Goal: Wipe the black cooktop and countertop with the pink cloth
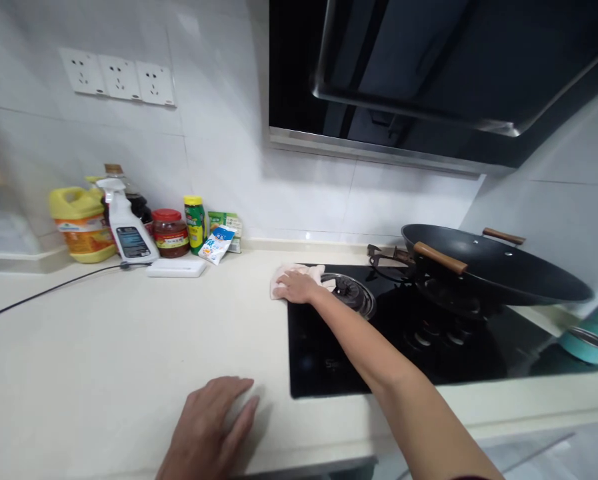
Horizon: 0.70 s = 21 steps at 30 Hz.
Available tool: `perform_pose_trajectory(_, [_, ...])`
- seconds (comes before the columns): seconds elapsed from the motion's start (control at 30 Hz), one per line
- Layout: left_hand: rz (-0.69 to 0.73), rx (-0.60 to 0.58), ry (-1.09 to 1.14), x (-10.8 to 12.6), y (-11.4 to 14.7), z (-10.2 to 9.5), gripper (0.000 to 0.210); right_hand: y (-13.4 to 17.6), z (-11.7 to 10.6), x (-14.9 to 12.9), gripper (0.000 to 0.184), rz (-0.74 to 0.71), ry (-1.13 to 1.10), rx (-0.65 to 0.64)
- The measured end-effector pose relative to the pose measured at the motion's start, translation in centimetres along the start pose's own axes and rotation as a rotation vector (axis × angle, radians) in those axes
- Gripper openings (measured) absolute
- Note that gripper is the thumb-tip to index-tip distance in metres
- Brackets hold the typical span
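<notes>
The right hand (pixel 295 287) bends its fingers over a soft, crumpled, pale cloth (pixel 277 288), gripping or only pressing, I cannot tell; beneath is the corner of a glossy black glass hob (pixel 329 343), its blurred lettering starting with "S". The left hand (pixel 209 420), thumb apart, is over smooth cream countertop (pixel 103 373), beyond it a red-lidded jar (pixel 171 235), label unreadable.

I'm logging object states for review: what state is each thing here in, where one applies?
Pale cloth: bunched
Right hand: resting on pale cloth
Left hand: open, nothing held
Wok: uncovered
Left burner: no flame visible
Red-lidded jar: closed
Yellow-capped canister: closed
Spray bottle: upright
Yellow jug: upright
Dark bottle: capped
Blue-and-white packet: tilted
</notes>
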<state>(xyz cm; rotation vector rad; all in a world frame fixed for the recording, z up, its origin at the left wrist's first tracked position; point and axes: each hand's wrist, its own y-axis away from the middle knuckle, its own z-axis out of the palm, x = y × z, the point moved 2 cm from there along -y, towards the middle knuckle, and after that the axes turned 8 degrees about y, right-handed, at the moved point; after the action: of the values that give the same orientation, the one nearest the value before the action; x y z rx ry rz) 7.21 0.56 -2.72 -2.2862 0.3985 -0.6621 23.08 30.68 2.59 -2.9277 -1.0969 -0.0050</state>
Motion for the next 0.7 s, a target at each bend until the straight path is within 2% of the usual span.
perform_pose_trajectory(0.13, [-0.083, -0.043, 0.054, 0.7, -0.6, -0.5, 0.035, 5.8, -0.1, -3.1, 0.049, -0.071, 0.009, 0.044])
perform_pose_trajectory(0.27, [-0.179, -0.081, 0.091, 0.9, -0.8, -0.8, 0.036, 14.2, -0.2, -5.6, 0.05, -0.188, -0.049, 0.081])
perform_pose_trajectory(0.4, [-0.228, -0.112, 0.106, 0.5, -0.6, -0.4, 0.036, 21.8, -0.4, -6.2, 0.049, -0.225, -0.207, 0.021])
perform_pose_trajectory(0.53, [-0.282, -0.129, 0.114, 0.1, -0.6, -0.1, 0.04, 24.9, -1.1, -3.1, 0.056, -0.07, -0.217, -0.048])
perform_pose_trajectory(0.7, [-0.344, -0.161, 0.136, 0.3, -0.8, -0.3, 0.042, 24.5, -1.2, 4.1, 0.056, 0.193, -0.045, -0.005])
